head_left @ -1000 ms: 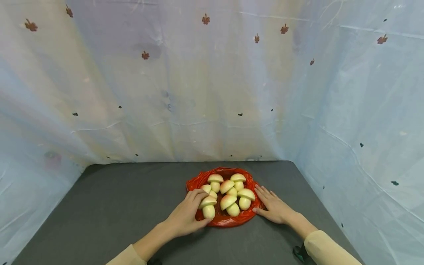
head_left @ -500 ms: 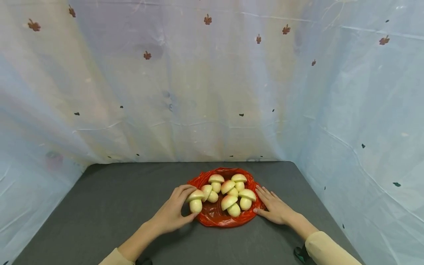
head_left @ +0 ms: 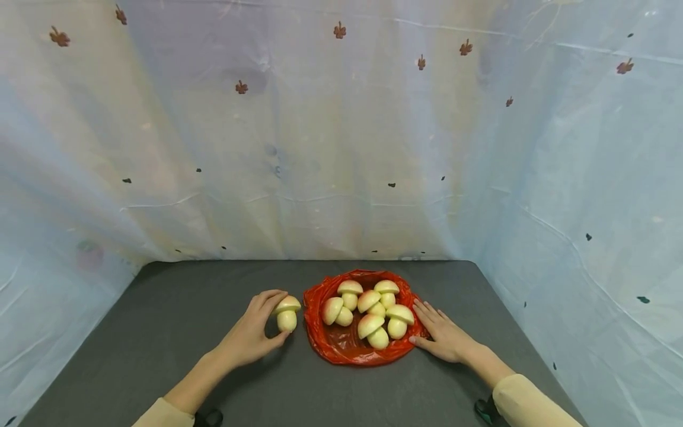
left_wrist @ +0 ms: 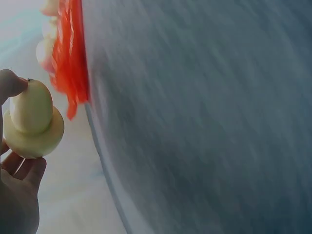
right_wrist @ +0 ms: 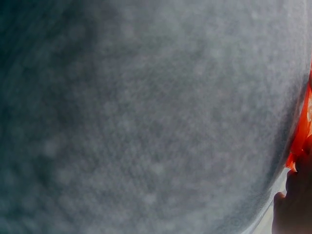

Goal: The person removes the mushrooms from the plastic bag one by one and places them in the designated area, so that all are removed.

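Observation:
My left hand (head_left: 254, 330) pinches a toy mushroom (head_left: 287, 314) between thumb and fingers, left of a red plastic bag (head_left: 341, 356). In the left wrist view the mushroom (left_wrist: 33, 114) shows a pale yellow stem and a wider cap, with the thumb at the stem's end and fingers at the cap. Several more mushrooms (head_left: 377, 339), cream with reddish tints on some caps, lie inside the opened bag. With straight fingers my right hand (head_left: 445, 335) rests at the bag's right edge. Only a dark part of that hand shows in the right wrist view, beside the red plastic (right_wrist: 302, 129).
A dark grey table (head_left: 203, 308) carries the bag right of its middle. Behind and at both sides hang pale curtains (head_left: 341, 148) with small leaf marks, close to the table's edges.
My left hand has lifted one mushroom from the bag's front left and carried it left, past the rim. The right hand stays at the bag's edge.

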{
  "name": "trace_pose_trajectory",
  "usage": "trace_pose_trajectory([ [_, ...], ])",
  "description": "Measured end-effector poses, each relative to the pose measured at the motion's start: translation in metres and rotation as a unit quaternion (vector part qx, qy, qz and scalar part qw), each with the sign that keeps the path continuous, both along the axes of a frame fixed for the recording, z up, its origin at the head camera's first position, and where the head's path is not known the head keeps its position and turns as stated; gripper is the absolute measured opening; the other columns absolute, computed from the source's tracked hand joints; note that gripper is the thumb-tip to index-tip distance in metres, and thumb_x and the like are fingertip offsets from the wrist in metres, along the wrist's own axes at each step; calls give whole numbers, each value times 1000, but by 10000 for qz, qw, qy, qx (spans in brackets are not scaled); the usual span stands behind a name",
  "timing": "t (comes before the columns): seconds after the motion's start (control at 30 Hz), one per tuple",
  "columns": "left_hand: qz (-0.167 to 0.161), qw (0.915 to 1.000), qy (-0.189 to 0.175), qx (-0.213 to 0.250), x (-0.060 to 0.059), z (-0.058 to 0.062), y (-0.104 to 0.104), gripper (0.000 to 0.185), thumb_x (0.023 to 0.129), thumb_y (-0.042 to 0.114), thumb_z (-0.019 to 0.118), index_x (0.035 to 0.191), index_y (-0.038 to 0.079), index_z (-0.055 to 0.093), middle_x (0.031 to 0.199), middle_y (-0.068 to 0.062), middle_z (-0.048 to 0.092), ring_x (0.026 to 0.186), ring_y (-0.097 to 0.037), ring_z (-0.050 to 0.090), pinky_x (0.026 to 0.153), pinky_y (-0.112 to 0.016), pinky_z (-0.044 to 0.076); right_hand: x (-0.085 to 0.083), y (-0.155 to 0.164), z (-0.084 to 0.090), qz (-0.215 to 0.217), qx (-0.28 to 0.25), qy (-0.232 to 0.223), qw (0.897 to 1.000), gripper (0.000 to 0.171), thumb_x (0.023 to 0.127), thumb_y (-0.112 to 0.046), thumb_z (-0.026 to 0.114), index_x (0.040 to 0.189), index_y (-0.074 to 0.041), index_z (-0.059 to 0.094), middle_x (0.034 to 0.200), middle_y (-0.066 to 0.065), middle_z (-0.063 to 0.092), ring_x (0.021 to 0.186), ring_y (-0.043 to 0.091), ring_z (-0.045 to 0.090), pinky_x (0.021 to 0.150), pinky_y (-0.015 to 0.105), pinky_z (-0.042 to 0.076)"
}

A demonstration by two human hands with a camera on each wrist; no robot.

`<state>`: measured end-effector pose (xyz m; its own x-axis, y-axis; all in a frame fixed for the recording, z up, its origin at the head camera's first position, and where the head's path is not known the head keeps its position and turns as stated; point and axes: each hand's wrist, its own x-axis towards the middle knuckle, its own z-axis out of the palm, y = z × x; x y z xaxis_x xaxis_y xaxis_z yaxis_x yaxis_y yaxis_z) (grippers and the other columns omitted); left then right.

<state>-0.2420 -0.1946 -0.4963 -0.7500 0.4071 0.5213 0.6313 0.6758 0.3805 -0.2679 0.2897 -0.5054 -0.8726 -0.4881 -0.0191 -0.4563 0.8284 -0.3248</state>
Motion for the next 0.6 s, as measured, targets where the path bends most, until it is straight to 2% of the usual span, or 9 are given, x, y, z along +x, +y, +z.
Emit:
trace_pose_trajectory([
  [0.3,352,9993,-98,-110,-9,-6,-38,81,81,14,89,150,3,49,146,-15,48,128,-38,49,91,-57,54,-1,0,-4,91,-107,200,9997,84,104,-50,59,163,1,28,167,24,27,153,49,23,118,71,21],
  [0.6,698,9971,-177,-244,-12,-7,-72,78,81,10,88,149,-1,49,144,-21,48,125,-43,49,88,-62,52,-2,1,-5,-21,31,102,9999,85,105,-55,54,164,-1,25,170,18,23,156,43,19,122,66,18],
])
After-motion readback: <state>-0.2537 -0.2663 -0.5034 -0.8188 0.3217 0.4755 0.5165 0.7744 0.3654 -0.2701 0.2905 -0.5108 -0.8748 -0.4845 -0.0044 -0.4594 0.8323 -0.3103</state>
